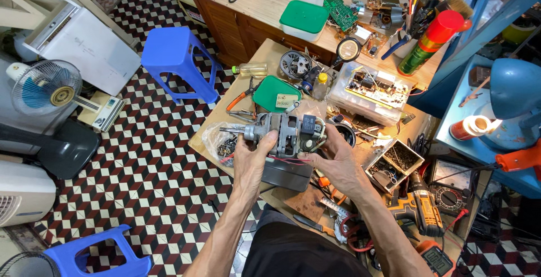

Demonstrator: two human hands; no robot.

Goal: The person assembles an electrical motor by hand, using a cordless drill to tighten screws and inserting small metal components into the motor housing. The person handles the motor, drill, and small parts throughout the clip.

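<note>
Motor (284, 135), a small grey one with its shaft pointing to the person's left, is held up over the crowded tabletop (265, 51) in the head view. It is gripped at the shaft end by the left hand (252, 161), whose fingers are closed around the housing. The right hand (332, 161) is curled against the other end, with the thumb pressed beside a black block and the thin red wires (282, 159). Directly below, a dark box (287, 174) and a clear bag of small parts (220, 142) are seen. As a judgement, the loose wires could be snagged or pulled off if the motor is turned, and it could be dropped onto the clutter if either grip slackens.
</note>
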